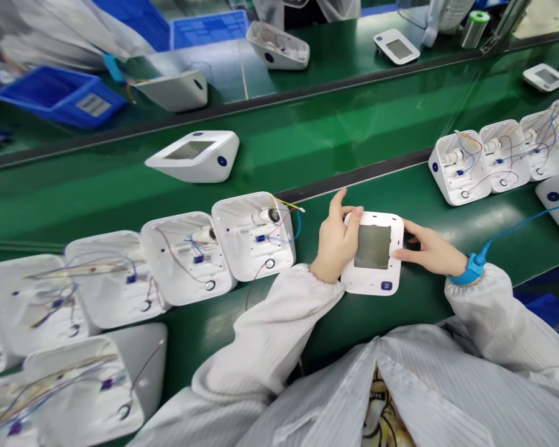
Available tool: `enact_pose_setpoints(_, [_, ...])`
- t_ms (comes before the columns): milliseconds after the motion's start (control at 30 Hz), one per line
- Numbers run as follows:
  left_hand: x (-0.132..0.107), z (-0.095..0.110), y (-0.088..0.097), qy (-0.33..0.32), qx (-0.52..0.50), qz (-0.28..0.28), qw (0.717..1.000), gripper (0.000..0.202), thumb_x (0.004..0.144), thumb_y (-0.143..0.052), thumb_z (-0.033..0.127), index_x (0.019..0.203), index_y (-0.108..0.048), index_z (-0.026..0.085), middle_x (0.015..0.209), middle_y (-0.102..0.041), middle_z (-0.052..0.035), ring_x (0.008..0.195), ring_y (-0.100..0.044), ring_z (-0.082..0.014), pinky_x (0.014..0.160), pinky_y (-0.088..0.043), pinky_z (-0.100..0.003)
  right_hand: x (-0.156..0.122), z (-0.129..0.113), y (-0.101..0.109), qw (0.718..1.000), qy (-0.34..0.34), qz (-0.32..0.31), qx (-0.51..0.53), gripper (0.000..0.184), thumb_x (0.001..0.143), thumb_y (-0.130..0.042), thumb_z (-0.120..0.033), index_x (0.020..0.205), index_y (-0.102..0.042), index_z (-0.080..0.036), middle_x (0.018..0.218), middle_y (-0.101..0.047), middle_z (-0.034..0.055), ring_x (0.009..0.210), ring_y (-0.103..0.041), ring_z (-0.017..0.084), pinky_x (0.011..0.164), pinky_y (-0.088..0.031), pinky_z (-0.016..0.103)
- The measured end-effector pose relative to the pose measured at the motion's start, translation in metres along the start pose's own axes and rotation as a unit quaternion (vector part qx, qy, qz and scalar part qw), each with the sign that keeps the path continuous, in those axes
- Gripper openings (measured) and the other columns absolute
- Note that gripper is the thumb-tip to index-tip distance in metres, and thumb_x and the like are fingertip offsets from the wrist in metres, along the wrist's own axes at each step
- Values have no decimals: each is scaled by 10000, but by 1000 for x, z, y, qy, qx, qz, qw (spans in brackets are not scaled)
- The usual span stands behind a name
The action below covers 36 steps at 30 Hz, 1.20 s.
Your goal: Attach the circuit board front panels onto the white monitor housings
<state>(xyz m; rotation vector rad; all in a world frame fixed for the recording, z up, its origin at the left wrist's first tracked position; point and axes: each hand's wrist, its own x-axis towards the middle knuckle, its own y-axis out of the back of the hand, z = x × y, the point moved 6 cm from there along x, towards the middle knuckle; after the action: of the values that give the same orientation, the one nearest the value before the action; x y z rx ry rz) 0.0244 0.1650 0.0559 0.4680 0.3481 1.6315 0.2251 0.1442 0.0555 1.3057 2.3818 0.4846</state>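
Note:
A white monitor with a grey screen and a small blue button lies face up between my hands, over the green bench. My left hand grips its left side, thumb on the top left corner and index finger raised. From the right, my right hand holds the opposite edge, its thumb on the front face. A blue strap with a coiled lead circles my right wrist. Left of my left hand stands an open white housing with a small pump, wires and a round silver part inside.
Several more open housings line the bench on the left; others stand at the right. Beyond, a green belt carries a closed monitor. Blue bins and a co-worker's pale sleeve are across it.

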Motion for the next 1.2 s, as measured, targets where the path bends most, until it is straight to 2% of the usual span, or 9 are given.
enact_pose_setpoints(200, [-3,-4,-8,33,-56,42,997,462,971,-498,543,1282,-552,206,985,-727,-63,927,-694,-232,832,-518,-369,11,8,0,994,8,-19,108,709,850,-674,-385,1508,-430,-285,1486,-539,80,1307,-553,282,1047,-491,484])
enact_pose_setpoints(300, [-9,-3,-14,55,-97,91,990,447,946,-548,550,1234,-560,209,1000,-707,-61,890,-688,-215,790,-525,-353,26,4,2,982,7,53,184,624,848,-654,-453,1427,-521,-260,1467,-559,72,1279,-577,251,1046,-495,421])
enact_pose_setpoints(400, [-14,-1,-19,72,-117,101,985,461,929,-584,538,1245,-538,205,939,-686,-46,807,-677,-196,729,-528,-339,39,1,9,968,-20,208,137,437,889,-569,-543,1147,-673,-207,1216,-708,87,1079,-661,237,927,-526,382])
enact_pose_setpoints(467, [-16,-1,-20,78,-126,98,984,478,923,-594,538,1258,-523,204,853,-661,-21,743,-660,-184,691,-523,-331,47,-4,10,963,-20,260,75,404,893,-538,-568,924,-683,-192,961,-743,72,905,-668,225,818,-521,361])
enact_pose_setpoints(567, [-16,-1,-19,71,-139,105,982,471,919,-598,543,1248,-524,215,803,-642,-2,711,-649,-175,675,-520,-326,55,-8,11,962,-9,272,29,385,868,-551,-570,782,-631,-203,788,-700,39,768,-630,203,718,-482,334])
enact_pose_setpoints(767, [-14,-1,-20,70,-135,107,983,492,909,-605,546,1238,-548,184,852,-663,-27,732,-653,-186,680,-516,-331,55,-7,14,959,-3,281,31,362,842,-577,-554,767,-622,-203,774,-680,33,755,-611,201,736,-463,333])
enact_pose_setpoints(933, [-9,0,-19,31,-105,91,990,367,938,-569,492,1113,-627,175,1010,-719,-79,877,-682,-209,799,-525,-341,54,-4,13,958,-6,285,39,407,848,-562,-597,767,-611,-200,766,-664,25,755,-599,195,726,-456,323])
enact_pose_setpoints(1033, [7,2,-18,-12,-68,42,997,315,956,-550,451,1088,-650,183,1044,-740,-75,921,-693,-211,834,-524,-328,50,0,11,947,-10,319,33,454,859,-509,-644,769,-583,-205,768,-659,30,757,-596,200,718,-459,326])
enact_pose_setpoints(1200, [23,33,-16,-138,160,-42,977,417,950,-588,419,1261,-610,142,1156,-728,-143,1100,-667,-299,1032,-454,-442,29,0,10,925,-32,373,-66,450,905,-414,-626,836,-572,-210,847,-685,80,820,-631,246,758,-466,366])
